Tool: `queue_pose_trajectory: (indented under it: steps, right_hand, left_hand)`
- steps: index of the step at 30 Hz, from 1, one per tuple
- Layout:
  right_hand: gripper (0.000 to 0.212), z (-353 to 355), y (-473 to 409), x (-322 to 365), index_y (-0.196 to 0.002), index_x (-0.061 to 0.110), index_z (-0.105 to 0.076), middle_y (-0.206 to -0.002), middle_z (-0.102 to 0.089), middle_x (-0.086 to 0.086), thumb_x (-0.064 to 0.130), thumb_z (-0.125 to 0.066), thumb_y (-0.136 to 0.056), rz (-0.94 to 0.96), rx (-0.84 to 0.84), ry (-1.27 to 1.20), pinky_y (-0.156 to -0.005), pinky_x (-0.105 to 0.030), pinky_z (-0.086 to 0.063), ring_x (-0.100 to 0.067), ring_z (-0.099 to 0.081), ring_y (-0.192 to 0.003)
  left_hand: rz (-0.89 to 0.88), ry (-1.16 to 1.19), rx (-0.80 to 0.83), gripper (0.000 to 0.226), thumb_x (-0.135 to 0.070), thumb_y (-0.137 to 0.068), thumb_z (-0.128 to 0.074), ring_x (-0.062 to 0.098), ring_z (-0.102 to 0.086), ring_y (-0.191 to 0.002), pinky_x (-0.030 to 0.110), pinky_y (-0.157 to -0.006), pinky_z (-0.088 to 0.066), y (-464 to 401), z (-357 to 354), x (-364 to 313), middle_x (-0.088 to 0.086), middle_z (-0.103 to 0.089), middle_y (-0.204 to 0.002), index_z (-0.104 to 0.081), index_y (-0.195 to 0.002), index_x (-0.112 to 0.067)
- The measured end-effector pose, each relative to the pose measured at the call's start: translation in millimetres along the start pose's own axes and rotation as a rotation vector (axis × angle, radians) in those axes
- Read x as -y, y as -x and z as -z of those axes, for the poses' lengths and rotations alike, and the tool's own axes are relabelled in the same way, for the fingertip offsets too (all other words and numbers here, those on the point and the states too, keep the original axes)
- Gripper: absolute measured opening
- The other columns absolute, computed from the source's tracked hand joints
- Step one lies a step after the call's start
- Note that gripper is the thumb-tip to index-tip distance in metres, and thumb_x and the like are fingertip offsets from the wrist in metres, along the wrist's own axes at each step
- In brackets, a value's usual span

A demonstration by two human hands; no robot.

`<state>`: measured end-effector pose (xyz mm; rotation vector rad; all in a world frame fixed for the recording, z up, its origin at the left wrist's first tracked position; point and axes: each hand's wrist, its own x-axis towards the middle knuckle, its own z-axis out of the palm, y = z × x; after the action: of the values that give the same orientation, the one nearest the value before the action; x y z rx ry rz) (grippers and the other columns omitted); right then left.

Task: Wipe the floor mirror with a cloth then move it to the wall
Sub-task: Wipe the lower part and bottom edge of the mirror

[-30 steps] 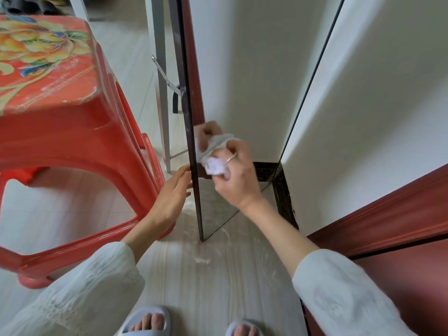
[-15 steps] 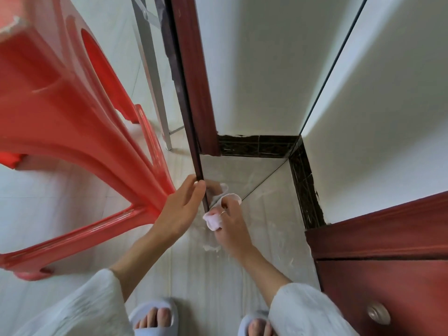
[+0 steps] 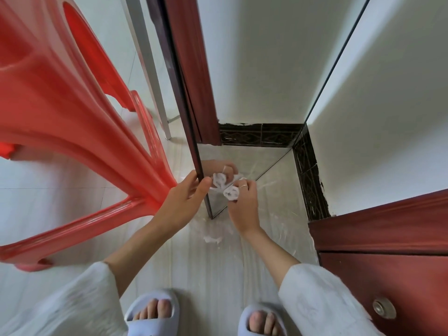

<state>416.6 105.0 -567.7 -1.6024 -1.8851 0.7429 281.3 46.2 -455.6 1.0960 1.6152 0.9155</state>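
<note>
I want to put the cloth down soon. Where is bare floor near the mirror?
Bare pale floor lies right of the right hand, up to the dark patterned skirting. It is crowded left of the frameless floor mirror, where the red plastic stool stands close.

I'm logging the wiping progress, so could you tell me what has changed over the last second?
The right hand has carried the cloth down the mirror, from partway up the glass to near its bottom corner. The left hand slid down the mirror's dark edge with it. The camera dipped lower too. Unchanged: the right hand grips the cloth, the left steadies the edge, and the red stool stands alongside.
</note>
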Motion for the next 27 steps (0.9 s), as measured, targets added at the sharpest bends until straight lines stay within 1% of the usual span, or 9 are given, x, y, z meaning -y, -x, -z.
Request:
queue_pose_trajectory:
  steps: [4, 8, 10, 14, 17, 19, 21, 23, 27]
  right_hand:
    - [0.026, -20, 17, -4, -0.104, -0.003, -0.055, -0.11, -0.046, -0.012, -0.009, -0.053, -0.078, -0.102, 0.12, -0.006, -0.08, -0.024, -0.046, -0.021, -0.051, -0.091]
    - [0.018, -20, 32, -17, -0.098, -0.004, -0.059, -0.107, -0.053, -0.015, 0.003, -0.055, -0.081, -0.117, 0.371, 0.043, -0.075, -0.026, -0.041, -0.031, -0.057, -0.093]
    - [0.019, -12, 25, -19, -0.098, -0.003, -0.057, -0.105, -0.054, -0.017, 0.003, -0.056, -0.081, -0.229, 0.317, 0.005, -0.072, -0.022, -0.038, -0.031, -0.056, -0.092]
    - [0.023, -2, 0, -14, -0.094, 0.003, -0.052, -0.109, -0.051, -0.023, -0.01, -0.047, -0.076, -0.415, 0.183, -0.094, -0.067, -0.013, -0.028, -0.026, -0.047, -0.088]
    - [0.03, -14, 2, 0, -0.102, -0.007, -0.052, -0.11, -0.05, -0.018, -0.01, -0.048, -0.072, -0.539, 0.212, -0.169, -0.07, -0.019, -0.038, -0.03, -0.054, -0.097]
    - [0.029, -22, 13, 2, -0.096, -0.004, -0.055, -0.104, -0.057, -0.015, 0.001, -0.047, -0.069, -0.535, 0.296, -0.213, -0.074, -0.028, -0.049, -0.03, -0.059, -0.093]
    - [0.013, -18, 24, 3, -0.084, 0.003, -0.053, -0.086, -0.058, -0.006, 0.009, -0.048, -0.074, -0.446, 0.472, -0.193, -0.066, -0.023, -0.043, -0.022, -0.057, -0.084]
    - [0.007, -9, 27, 1, -0.083, 0.01, -0.05, -0.082, -0.054, -0.002, 0.013, -0.052, -0.077, -0.408, 0.594, -0.18, -0.058, -0.02, -0.037, -0.018, -0.052, -0.081]
    - [0.008, 2, 16, -5, -0.085, 0.009, -0.048, -0.087, -0.055, -0.007, 0.002, -0.05, -0.08, -0.502, 0.419, -0.171, -0.058, -0.017, -0.034, -0.023, -0.054, -0.083]
  left_hand:
    - [0.003, 0.005, -0.019, 0.019, -0.045, -0.088, -0.038, 0.003, -0.058, -0.105, 0.041, -0.097, -0.047, -3, 0, 1, -0.025, -0.06, -0.103, -0.049, -0.104, -0.048]
    - [-0.022, -0.031, -0.036, 0.018, -0.052, -0.085, -0.035, 0.035, -0.062, -0.091, 0.053, -0.084, -0.051, -3, 0, 2, -0.016, -0.065, -0.088, -0.05, -0.093, -0.046]
    - [-0.025, -0.037, -0.029, 0.016, -0.047, -0.088, -0.036, 0.032, -0.062, -0.09, 0.051, -0.087, -0.05, -3, 0, 4, -0.011, -0.064, -0.085, -0.05, -0.094, -0.04]
    - [-0.009, -0.044, -0.005, 0.017, -0.038, -0.093, -0.039, 0.019, -0.06, -0.106, 0.043, -0.098, -0.047, -5, 0, 7, 0.005, -0.064, -0.105, -0.049, -0.105, -0.033]
    - [-0.016, -0.065, -0.011, 0.018, -0.047, -0.088, -0.038, 0.014, -0.061, -0.102, 0.043, -0.093, -0.049, -6, -1, 6, -0.013, -0.063, -0.101, -0.049, -0.101, -0.045]
    - [-0.017, -0.082, -0.033, 0.013, -0.049, -0.087, -0.037, 0.019, -0.064, -0.092, 0.048, -0.086, -0.052, -6, -1, 6, -0.019, -0.063, -0.094, -0.048, -0.093, -0.049]
    - [-0.022, -0.097, -0.055, 0.011, -0.045, -0.09, -0.037, 0.033, -0.063, -0.089, 0.054, -0.082, -0.051, -7, -1, 6, -0.013, -0.064, -0.09, -0.048, -0.09, -0.047]
    - [-0.029, -0.104, -0.068, 0.012, -0.042, -0.092, -0.038, 0.039, -0.061, -0.09, 0.057, -0.08, -0.05, -7, -2, 6, -0.003, -0.066, -0.09, -0.049, -0.089, -0.045]
    - [-0.025, -0.129, -0.068, 0.015, -0.037, -0.094, -0.038, 0.042, -0.06, -0.093, 0.057, -0.08, -0.05, -7, -3, 5, 0.013, -0.066, -0.094, -0.048, -0.089, -0.048]
